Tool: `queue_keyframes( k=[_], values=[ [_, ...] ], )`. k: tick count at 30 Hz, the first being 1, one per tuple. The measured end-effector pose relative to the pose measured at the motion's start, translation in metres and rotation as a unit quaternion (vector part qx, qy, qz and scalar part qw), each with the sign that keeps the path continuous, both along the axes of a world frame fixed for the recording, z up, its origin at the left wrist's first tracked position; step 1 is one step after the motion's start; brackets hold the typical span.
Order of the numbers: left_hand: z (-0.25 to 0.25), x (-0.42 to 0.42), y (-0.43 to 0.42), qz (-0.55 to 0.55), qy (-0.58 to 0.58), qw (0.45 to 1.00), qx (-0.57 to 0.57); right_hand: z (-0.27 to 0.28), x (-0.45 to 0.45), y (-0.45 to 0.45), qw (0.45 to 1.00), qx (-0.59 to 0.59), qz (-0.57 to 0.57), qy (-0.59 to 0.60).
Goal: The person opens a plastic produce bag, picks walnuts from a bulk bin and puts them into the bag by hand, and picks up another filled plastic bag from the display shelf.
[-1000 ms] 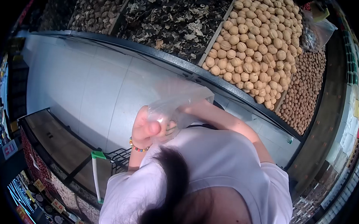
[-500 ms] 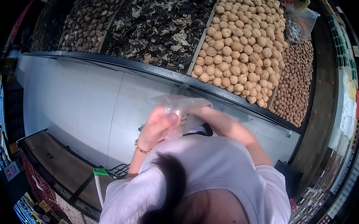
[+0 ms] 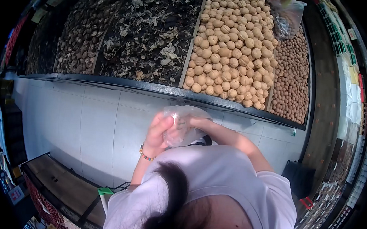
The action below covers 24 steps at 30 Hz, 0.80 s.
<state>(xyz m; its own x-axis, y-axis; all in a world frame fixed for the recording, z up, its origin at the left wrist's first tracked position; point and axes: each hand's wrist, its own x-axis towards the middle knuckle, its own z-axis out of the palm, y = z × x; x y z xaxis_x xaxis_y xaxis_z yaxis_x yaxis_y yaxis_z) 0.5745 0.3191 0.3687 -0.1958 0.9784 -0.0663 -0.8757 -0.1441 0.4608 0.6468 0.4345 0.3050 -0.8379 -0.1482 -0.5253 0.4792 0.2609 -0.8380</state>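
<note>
A clear plastic bag (image 3: 188,111) is bunched in front of my chest, above the floor. My left hand (image 3: 158,129), with a beaded bracelet (image 3: 146,153) at the wrist, has its fingers closed on the bag's left side. From the other side my right hand (image 3: 186,123) reaches into or behind the film. Its fingers are blurred through the plastic, so I cannot make out whether they grip. Beyond the bag, walnuts (image 3: 226,54) fill a compartment of the long bin.
Dried black fungus (image 3: 150,38), dried mushrooms (image 3: 81,43) and smaller brown nuts (image 3: 291,76) lie in neighbouring compartments. A dark rim (image 3: 139,85) edges the bin. Another plastic bag (image 3: 289,18) rests at the back right. A green-and-white cart handle (image 3: 104,191) is at lower left.
My view has shifted, so the bins sit lower and further left. The bag has moved slightly within my hands, and my left hand still grips it.
</note>
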Motion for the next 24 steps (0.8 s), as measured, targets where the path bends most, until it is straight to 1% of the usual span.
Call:
queue_keyframes(
  k=[1, 2, 4, 6, 8, 11, 14, 17, 20, 23, 24],
  values=[
    [-0.001, 0.002, -0.002, 0.012, -0.015, 1.000, -0.016, 0.005, 0.001, -0.001, 1.000, 0.004, 0.009, -0.019],
    [-0.002, 0.003, -0.003, 0.024, -0.031, 0.999, -0.032, 0.013, 0.007, 0.000, 1.000, 0.015, 0.001, -0.007],
    [0.000, 0.000, -0.003, 0.054, 0.039, 0.997, -0.048, -0.007, 0.008, -0.005, 0.995, -0.034, -0.042, 0.080],
    [0.001, -0.004, -0.001, 0.079, 0.063, 0.994, -0.051, -0.023, 0.007, -0.004, 0.985, -0.041, -0.091, 0.141],
    [0.002, -0.004, 0.001, 0.099, 0.035, 0.993, -0.046, -0.032, 0.012, -0.001, 0.974, -0.008, -0.147, 0.170],
    [0.001, -0.003, 0.007, 0.057, -0.026, 0.998, 0.008, -0.019, 0.017, 0.006, 0.972, -0.101, -0.162, 0.139],
    [0.008, 0.001, 0.016, 0.047, 0.014, 0.998, -0.038, -0.018, 0.030, -0.004, 0.983, -0.119, -0.051, 0.133],
    [0.009, 0.004, 0.018, 0.048, 0.009, 0.997, -0.061, -0.003, 0.031, -0.007, 0.992, -0.090, -0.002, 0.086],
    [-0.005, -0.003, 0.018, 0.039, -0.026, 0.999, 0.012, 0.001, 0.036, -0.006, 0.983, -0.116, -0.143, 0.020],
    [-0.003, -0.006, 0.016, 0.101, -0.059, 0.992, -0.047, 0.030, 0.043, 0.017, 0.950, -0.235, -0.202, 0.044],
    [-0.001, -0.007, 0.016, 0.125, -0.070, 0.986, -0.079, 0.048, 0.046, 0.026, 0.951, -0.224, -0.206, 0.047]
  ],
)
